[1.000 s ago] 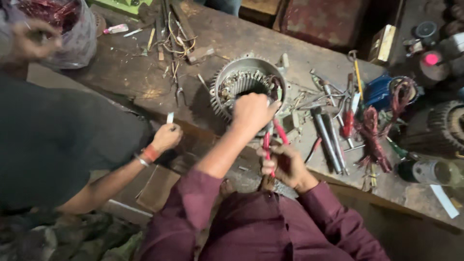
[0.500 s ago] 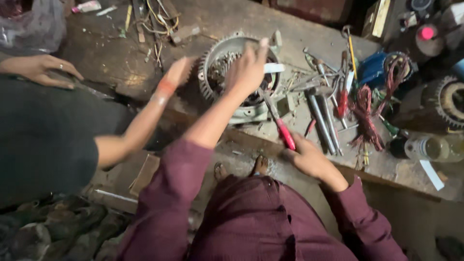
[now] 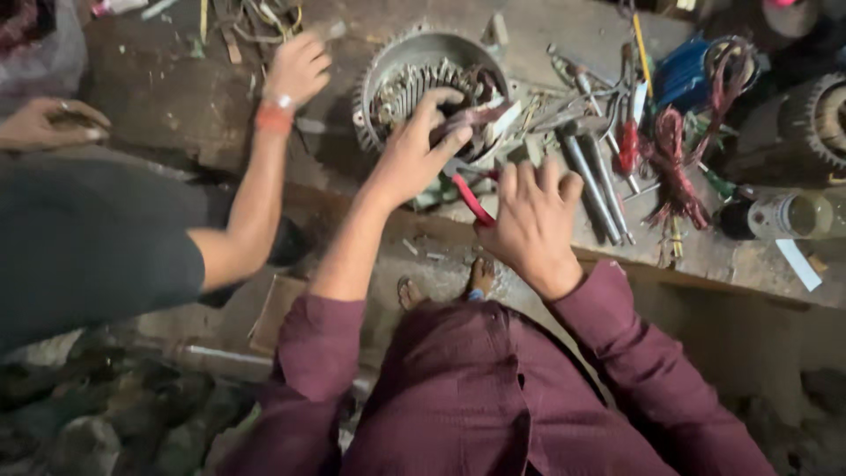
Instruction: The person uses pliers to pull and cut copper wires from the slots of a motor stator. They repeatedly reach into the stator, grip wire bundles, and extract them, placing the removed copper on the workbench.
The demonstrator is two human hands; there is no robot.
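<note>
My left hand (image 3: 414,154) reached into the motor stator (image 3: 432,88), fingers spread on its windings. My right hand (image 3: 529,220) gripped red-handled pliers (image 3: 471,198) (fingers partly uncurled) just near of it.

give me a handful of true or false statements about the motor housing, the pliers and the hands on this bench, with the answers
1. The left hand rests on the rim of the round motor housing. True.
2. The right hand holds yellow-handled pliers. False: the pliers have red handles.
3. A co-worker's hand, with an orange wristband, reaches onto the bench left of the housing. True.
4. The housing is empty inside. False: windings fill it.
5. A clear bottle lies on the bench to the right of the hands. True.
6. The person wears a white shirt. False: the sleeves are maroon.
</note>
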